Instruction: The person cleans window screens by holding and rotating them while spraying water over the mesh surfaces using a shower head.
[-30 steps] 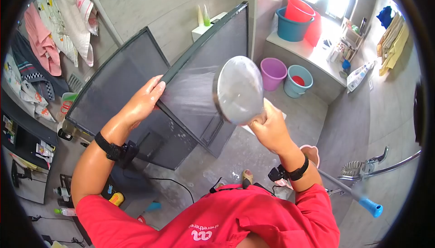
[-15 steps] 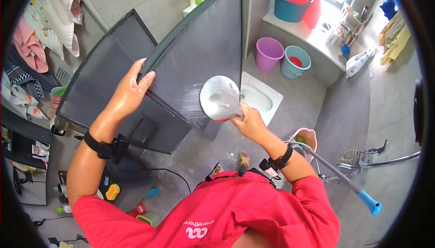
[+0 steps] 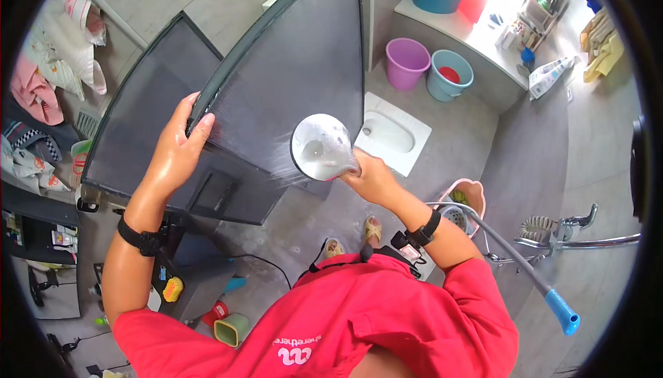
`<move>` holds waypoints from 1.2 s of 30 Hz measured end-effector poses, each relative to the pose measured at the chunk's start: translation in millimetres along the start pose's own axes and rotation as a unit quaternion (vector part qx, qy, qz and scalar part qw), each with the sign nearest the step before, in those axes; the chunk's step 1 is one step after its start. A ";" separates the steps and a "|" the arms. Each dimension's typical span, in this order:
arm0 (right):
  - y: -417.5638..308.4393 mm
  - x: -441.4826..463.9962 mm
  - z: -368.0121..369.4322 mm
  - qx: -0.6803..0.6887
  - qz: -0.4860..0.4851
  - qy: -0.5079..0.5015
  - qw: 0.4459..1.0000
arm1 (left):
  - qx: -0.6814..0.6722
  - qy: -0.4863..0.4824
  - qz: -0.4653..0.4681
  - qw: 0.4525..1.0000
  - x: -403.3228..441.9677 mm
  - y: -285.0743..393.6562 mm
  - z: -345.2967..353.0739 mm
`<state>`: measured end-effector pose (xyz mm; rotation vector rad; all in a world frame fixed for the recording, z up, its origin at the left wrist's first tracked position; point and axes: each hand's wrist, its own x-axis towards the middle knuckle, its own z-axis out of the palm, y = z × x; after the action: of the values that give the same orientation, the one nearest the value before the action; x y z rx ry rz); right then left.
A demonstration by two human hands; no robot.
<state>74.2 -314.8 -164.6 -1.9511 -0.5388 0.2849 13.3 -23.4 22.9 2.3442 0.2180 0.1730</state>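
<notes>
With your right hand point(image 3: 373, 179) wrapped around the shower head point(image 3: 321, 148), sweep the spray evenly along the lower edge and corners, while your left hand point(image 3: 178, 148), clasping the near edge of the framed screen point(image 3: 297, 67), holds it firmly tilted. That screen stands just ahead of you, dull grey within a dark, wet-looking rim, overlapping a similar second screen point(image 3: 148, 88) behind it.
</notes>
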 end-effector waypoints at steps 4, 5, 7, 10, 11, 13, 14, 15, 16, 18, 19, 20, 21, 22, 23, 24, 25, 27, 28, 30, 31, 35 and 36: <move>7.9 11.8 -19.0 -0.043 -0.045 0.087 0.994 | 0.023 0.011 0.036 0.999 -1.8 -1.1 3.9; 9.1 16.3 -27.2 -0.034 -0.009 0.122 0.992 | -0.001 0.007 0.033 0.999 -3.3 2.7 4.9; 2.5 25.0 -42.3 -0.012 -0.035 0.181 0.983 | 0.007 0.004 0.029 1.000 -5.7 8.1 4.9; -6.0 26.3 -57.4 0.018 -0.045 0.235 0.971 | 0.019 0.003 0.029 0.999 -6.4 9.8 6.4; -5.4 24.6 -57.2 -0.036 -0.006 0.178 0.983 | 0.024 0.002 0.030 0.999 -6.5 9.8 6.3; 0.5 18.2 -50.4 -0.090 0.032 0.122 0.988 | 0.042 0.000 0.020 0.999 -7.9 15.1 4.8; 9.5 12.1 -40.4 -0.066 0.016 0.070 0.995 | 0.060 -0.002 0.008 0.998 -8.1 17.8 3.9; 18.0 7.2 -32.8 -0.042 -0.001 0.017 0.999 | 0.059 -0.001 0.009 0.998 -7.2 18.6 2.2; 24.6 3.4 -29.0 -0.043 -0.002 0.017 0.999 | 0.121 -0.003 0.039 0.992 -6.2 18.6 -0.4; 36.5 0.6 -23.3 -0.036 -0.021 0.030 0.999 | 0.183 -0.002 0.066 0.981 -3.0 19.3 -3.5; 43.2 3.2 -23.5 -0.035 -0.021 0.026 0.999 | 0.214 -0.020 0.054 0.975 0.3 19.9 -5.3; 50.8 6.6 -26.9 -0.065 0.027 0.062 0.996 | 0.245 -0.039 0.041 0.968 2.4 20.6 -6.5; 55.7 8.6 -30.5 -0.097 0.073 0.098 0.988 | 0.246 -0.039 0.039 0.968 3.6 22.5 -5.8; 58.0 8.2 -33.8 -0.097 0.073 0.097 0.988 | 0.277 -0.033 0.044 0.959 4.9 25.7 -3.4; 60.1 8.0 -37.2 -0.081 0.091 0.110 0.986 | 0.309 -0.028 0.049 0.949 5.9 27.2 -1.6; 61.3 8.6 -38.7 -0.065 0.108 0.124 0.984 | 0.308 -0.028 0.048 0.950 6.9 25.4 -1.4; 65.5 7.6 -36.1 -0.065 0.109 0.124 0.984 | 0.315 -0.026 0.054 0.947 7.8 22.8 -1.3; 79.5 -0.2 -24.9 -0.053 0.056 0.045 0.996 | 0.324 -0.028 0.062 0.944 9.3 20.8 -1.1; 82.0 -4.3 -20.0 -0.051 0.058 0.047 0.996 | 0.328 -0.027 0.058 0.943 9.0 20.7 -1.1; 84.2 -7.4 -11.6 -0.061 0.043 -0.014 0.997 | 0.332 -0.024 0.053 0.942 10.6 21.0 -1.4; 87.3 -6.4 -11.0 -0.085 0.067 -0.006 0.994 | 0.326 -0.024 0.051 0.944 10.9 20.4 -1.5; 90.3 12.2 -29.4 -0.152 0.058 0.134 0.978 | 0.315 -0.006 0.078 0.946 10.1 15.6 -1.3; 86.2 16.6 -37.4 -0.152 0.058 0.134 0.978 | 0.315 -0.006 0.078 0.946 10.3 16.1 -1.3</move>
<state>125.5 -367.0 -225.7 -2.2775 -0.3050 0.0086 24.9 -31.6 35.9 3.0026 0.0847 0.1859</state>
